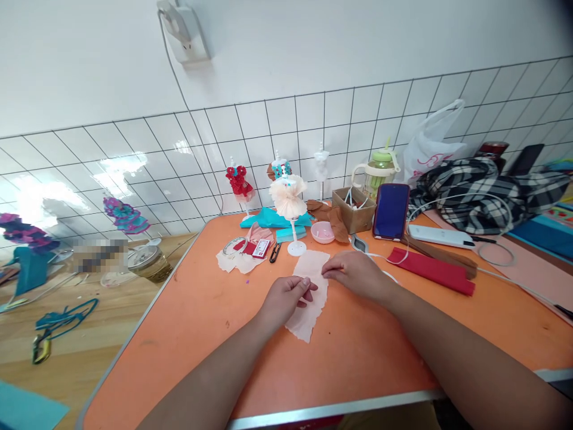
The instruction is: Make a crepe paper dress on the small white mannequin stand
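A pale pink strip of crepe paper (313, 316) with uneven edges lies on the orange table in front of me. My left hand (290, 295) is over its left side, fingers curled and thumb against the forefinger; whether anything small is between them is hidden. At the upper right edge of the strip, my right hand (353, 272) has its fingertips pinched on the paper. Just beyond stands a small white dress form (296, 246) wearing a cream ruffled skirt (289, 200). Black thread snips (274, 253) lie left of its base.
Behind are a red-dressed form (240, 184), a pink bowl (322, 233), a cardboard box (353, 212) and a green-lidded bottle (380, 170). A phone (391, 212) stands at right, near folded red crepe paper (432, 272) and a white power bank (441, 236). Cables cross the right side.
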The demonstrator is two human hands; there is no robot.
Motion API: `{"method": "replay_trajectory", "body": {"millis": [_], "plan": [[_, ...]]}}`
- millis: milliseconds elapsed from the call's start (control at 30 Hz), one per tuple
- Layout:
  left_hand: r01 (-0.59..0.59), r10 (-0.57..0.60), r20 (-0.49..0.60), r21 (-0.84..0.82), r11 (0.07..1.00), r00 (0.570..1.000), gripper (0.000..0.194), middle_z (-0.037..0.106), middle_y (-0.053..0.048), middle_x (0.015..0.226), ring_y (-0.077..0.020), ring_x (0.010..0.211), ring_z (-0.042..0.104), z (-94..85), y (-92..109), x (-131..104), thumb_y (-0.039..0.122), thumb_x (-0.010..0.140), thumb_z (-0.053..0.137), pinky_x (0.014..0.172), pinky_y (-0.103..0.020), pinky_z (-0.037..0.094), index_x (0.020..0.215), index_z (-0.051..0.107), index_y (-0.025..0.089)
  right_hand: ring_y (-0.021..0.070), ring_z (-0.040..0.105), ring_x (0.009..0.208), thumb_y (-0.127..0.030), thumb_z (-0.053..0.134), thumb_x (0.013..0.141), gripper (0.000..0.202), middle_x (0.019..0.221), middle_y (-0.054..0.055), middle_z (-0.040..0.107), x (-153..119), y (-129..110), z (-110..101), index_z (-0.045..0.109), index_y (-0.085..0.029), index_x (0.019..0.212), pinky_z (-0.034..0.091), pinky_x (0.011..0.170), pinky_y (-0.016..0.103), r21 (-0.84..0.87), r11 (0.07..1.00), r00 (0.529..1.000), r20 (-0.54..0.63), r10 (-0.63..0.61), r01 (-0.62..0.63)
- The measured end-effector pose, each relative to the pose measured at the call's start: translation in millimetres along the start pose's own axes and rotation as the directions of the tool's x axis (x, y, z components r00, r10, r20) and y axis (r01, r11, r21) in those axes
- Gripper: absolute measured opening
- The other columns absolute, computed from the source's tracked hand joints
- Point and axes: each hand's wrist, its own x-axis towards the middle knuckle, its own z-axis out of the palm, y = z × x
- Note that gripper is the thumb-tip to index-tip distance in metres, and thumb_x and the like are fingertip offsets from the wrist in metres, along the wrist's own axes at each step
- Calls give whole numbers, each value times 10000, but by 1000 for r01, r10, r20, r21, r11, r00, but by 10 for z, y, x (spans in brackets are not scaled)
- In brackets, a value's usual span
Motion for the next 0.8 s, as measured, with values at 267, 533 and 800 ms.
{"method": "replay_trajectory", "body": {"millis": [267,533,800], "plan": [[-22,17,19,292,956,1000,380,663,-19,770,-158,715,581,-60,-109,34,463,845,453,633,-252,435,868,712,186,176,625,729,-248,627,720,87,743,9,699,-21,1000,-510,708,-216,730,402,602,242,-292,875,867,206,453,-387],[-140,115,80,480,866,990,328,702,-15,891,-166,786,604,5,-32,-56,367,864,428,674,-246,433,863,714,206,160,628,741,-290,693,668,159,767,-3,697,-11,1206,-436,713,-236,816,403,595,218,-245,859,857,151,492,-450],[-272,209,174,573,773,962,266,689,-27,925,-189,860,608,-53,-26,-35,327,856,459,745,-273,457,885,707,236,164,617,691,-302,696,635,118,727,7,694,31,1289,-383,671,-207,701,362,541,228,-309,833,853,113,510,-458]]}}
